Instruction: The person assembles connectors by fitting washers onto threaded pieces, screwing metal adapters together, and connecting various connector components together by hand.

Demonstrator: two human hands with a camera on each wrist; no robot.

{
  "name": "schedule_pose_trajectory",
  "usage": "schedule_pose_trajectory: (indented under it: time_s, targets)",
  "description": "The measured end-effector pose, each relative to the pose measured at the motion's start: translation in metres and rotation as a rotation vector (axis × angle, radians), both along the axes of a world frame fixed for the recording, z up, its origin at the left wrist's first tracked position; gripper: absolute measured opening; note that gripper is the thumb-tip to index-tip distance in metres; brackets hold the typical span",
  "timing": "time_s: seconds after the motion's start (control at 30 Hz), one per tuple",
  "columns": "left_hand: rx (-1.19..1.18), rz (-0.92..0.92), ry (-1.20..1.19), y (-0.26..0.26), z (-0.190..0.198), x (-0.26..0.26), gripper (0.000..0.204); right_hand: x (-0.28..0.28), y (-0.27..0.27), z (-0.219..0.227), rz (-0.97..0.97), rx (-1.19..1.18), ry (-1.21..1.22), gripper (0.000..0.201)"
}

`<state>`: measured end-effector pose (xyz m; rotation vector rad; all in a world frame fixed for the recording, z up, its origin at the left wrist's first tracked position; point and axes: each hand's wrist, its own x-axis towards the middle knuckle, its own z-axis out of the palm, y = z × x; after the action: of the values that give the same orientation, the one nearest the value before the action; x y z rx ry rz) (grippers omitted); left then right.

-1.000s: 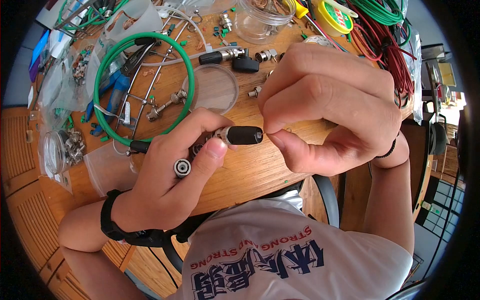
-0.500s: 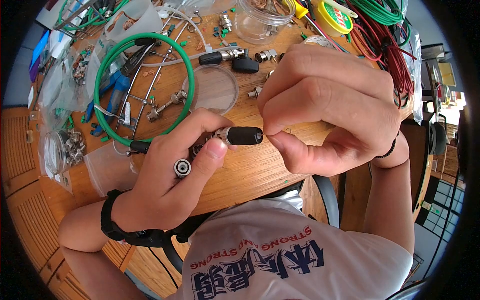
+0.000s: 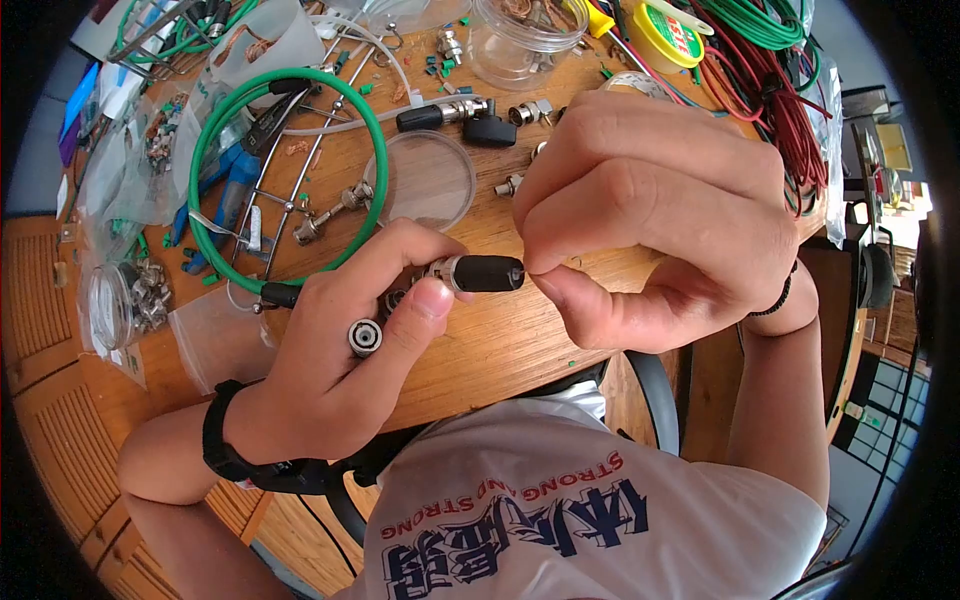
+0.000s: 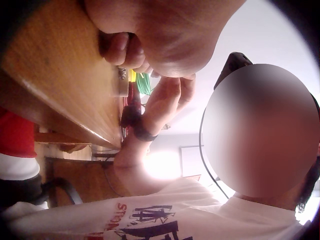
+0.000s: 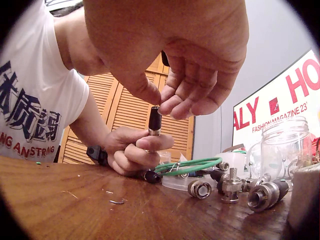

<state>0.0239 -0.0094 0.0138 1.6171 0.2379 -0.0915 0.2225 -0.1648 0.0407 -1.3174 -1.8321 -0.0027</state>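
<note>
My left hand (image 3: 345,350) grips a coaxial connector (image 3: 488,273) with a metal collar and a black sleeve, thumb pressed along the collar. A second metal connector end (image 3: 365,337) pokes out beneath the same hand. The green cable (image 3: 383,150) loops behind it, one black-booted end running in under the fingers. My right hand (image 3: 665,210) pinches thumb and forefinger right at the sleeve's open end. In the right wrist view the black sleeve (image 5: 155,119) stands upright, with a thin copper-coloured tip (image 5: 158,106) at the pinching fingertips. The fingers hide most of that strand.
Blue-handled pliers (image 3: 238,175) and a metal rack lie inside the green loop. A clear round lid (image 3: 430,185), loose connectors (image 3: 530,112) and a clear jar (image 3: 530,50) sit beyond the hands. Red wire bundles (image 3: 790,130) lie at the right. Thin scraps (image 5: 116,202) dot the wooden table.
Both hands stay almost in place. The right fingertips shift slightly at the sleeve's end, and the thin strand seen half a second ago shows less now.
</note>
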Motion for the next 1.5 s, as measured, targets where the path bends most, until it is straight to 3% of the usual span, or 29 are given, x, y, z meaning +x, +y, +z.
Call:
schedule_pose_trajectory:
  time_s: [0.73,1.1,1.17,1.33,1.4,1.47,1.5]
  targets:
    - [-0.026,0.03,0.072,0.0,0.002,-0.001,0.023,0.005,-0.003,0.004,0.025,-0.023,-0.004,0.015]
    - [-0.029,-0.002,-0.099,-0.001,-0.005,0.0,0.021,0.004,0.001,-0.005,0.084,0.016,0.0,0.014]
    - [-0.025,-0.008,-0.043,0.0,-0.002,-0.001,0.021,0.003,0.001,-0.004,0.086,0.008,-0.003,0.014]
    - [-0.058,0.0,-0.012,0.0,-0.002,-0.001,0.02,0.011,0.0,0.007,-0.095,-0.086,-0.03,0.008]
    - [0.024,-0.05,-0.097,0.0,-0.005,0.002,0.035,0.011,0.0,0.018,-0.188,-0.103,-0.048,0.009]
    - [0.017,-0.063,-0.073,0.001,-0.004,0.002,0.034,0.006,0.001,0.034,-0.295,-0.166,-0.031,0.007]
    - [0.011,-0.076,-0.048,0.002,-0.003,0.002,0.034,0.018,0.0,0.015,-0.319,-0.172,0.05,0.006]
